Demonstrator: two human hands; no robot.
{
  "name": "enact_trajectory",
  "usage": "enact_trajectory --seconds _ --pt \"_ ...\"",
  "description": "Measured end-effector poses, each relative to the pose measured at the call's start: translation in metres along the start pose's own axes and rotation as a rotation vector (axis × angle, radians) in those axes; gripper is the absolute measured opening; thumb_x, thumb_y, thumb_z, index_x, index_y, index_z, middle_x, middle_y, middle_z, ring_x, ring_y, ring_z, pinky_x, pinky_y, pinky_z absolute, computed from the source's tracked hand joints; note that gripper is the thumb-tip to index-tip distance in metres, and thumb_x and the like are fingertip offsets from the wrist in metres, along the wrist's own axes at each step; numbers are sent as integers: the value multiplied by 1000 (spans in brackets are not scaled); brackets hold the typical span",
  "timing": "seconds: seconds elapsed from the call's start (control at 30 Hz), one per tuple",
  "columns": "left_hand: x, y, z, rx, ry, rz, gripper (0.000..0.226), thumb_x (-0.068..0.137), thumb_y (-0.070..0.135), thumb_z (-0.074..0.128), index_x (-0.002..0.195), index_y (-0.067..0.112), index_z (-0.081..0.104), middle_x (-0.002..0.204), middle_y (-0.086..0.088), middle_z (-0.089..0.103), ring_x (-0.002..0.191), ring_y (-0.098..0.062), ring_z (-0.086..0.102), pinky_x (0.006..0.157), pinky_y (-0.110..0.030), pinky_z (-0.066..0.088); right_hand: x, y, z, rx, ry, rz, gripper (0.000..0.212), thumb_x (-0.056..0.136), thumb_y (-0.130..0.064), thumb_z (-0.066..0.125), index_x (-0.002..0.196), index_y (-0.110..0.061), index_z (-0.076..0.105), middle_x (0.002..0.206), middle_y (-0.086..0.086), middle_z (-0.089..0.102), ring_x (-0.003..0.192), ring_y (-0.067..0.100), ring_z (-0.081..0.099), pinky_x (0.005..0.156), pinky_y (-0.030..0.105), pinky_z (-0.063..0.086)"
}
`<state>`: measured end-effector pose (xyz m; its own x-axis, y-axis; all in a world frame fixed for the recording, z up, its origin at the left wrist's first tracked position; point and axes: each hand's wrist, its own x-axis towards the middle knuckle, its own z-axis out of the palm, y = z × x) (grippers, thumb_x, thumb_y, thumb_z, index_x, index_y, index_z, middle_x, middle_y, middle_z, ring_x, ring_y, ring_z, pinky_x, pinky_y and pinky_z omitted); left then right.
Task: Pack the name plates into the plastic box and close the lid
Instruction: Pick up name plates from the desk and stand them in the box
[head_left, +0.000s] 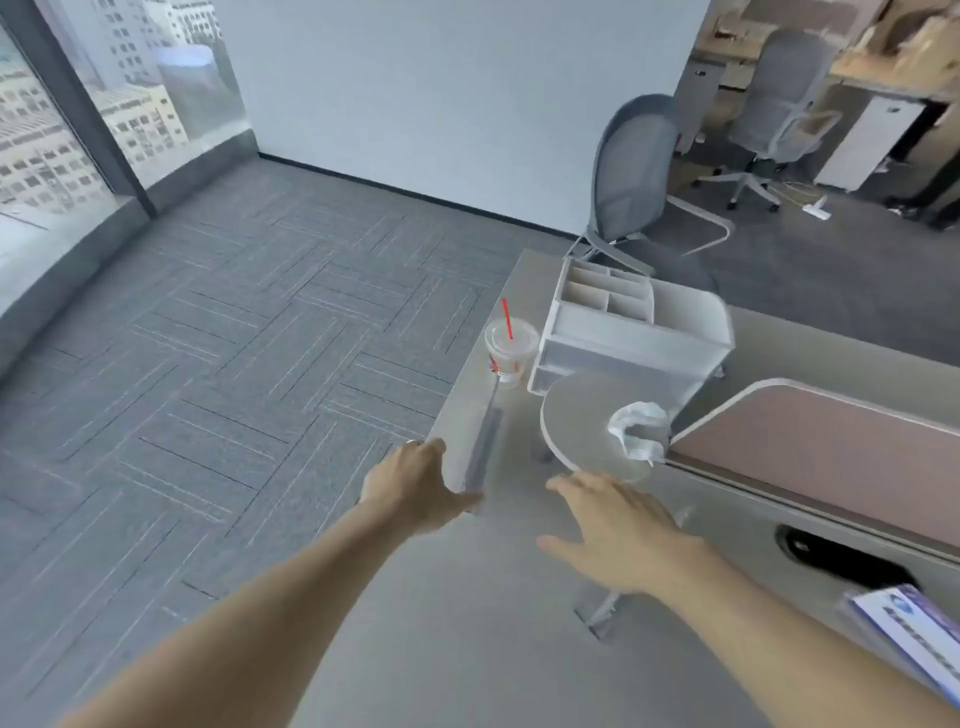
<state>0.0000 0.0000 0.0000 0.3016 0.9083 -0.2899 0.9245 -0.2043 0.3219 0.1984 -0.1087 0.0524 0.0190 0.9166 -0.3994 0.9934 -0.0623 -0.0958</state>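
Observation:
A clear plastic box (485, 441) lies on the grey desk (467, 597) near its left edge. It is almost see-through; only its left wall and a near corner (597, 618) show. My left hand (415, 483) grips the box's left side, fingers curled over its edge. My right hand (618, 530) lies palm down with fingers spread on the box's top. A name plate (914, 639) with blue and white print rests at the desk's lower right. I cannot tell what is inside the box.
Behind the box stand a plastic cup with a red straw (509, 348) and a white desk organiser (628, 332). A round shelf (576, 426) carries a crumpled wrapper (639, 428). A pink partition (810, 452) runs along the right. Office chairs (634, 176) stand beyond; carpet lies to the left.

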Motion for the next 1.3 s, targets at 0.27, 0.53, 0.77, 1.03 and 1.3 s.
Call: enact_trajectory --seconds 0.27,0.53,0.77,1.03,1.3 --pt "66 -16 88 -533 94 -133 35 84 34 66 119 27 66 115 5 71 108 -20 67 88 -34 54 76 -13 62 156 -69 69 56 96 -54 52 144 -28 39 137 -3 50 128 22 47 99 40 45" --pt "97 -92 44 -492 42 -11 24 91 11 64 95 30 77 88 5 77 74 -10 70 59 -23 47 113 -11 84 505 -57 350 62 92 -49 62 138 -12 45 135 6 55 122 26 55 98 41 49" --pt "116 -115 72 -747 -28 -25 18 93 11 68 90 27 72 78 31 72 82 19 64 70 -18 44 149 -17 131 949 182 507 44 91 -20 71 130 -19 52 120 -4 58 117 16 59 90 29 46" --pt "116 -116 72 -747 23 6 9 95 17 65 87 15 69 84 12 76 78 5 69 78 -27 49 171 -16 138 941 459 461 14 97 -21 61 101 -9 65 96 12 73 92 28 67 73 32 49" --pt "61 -82 -56 -729 85 120 16 91 30 70 88 14 72 85 2 78 75 -9 67 81 -35 52 104 -25 19 909 511 297 14 98 -22 62 92 -11 67 93 7 75 90 26 67 72 31 46"
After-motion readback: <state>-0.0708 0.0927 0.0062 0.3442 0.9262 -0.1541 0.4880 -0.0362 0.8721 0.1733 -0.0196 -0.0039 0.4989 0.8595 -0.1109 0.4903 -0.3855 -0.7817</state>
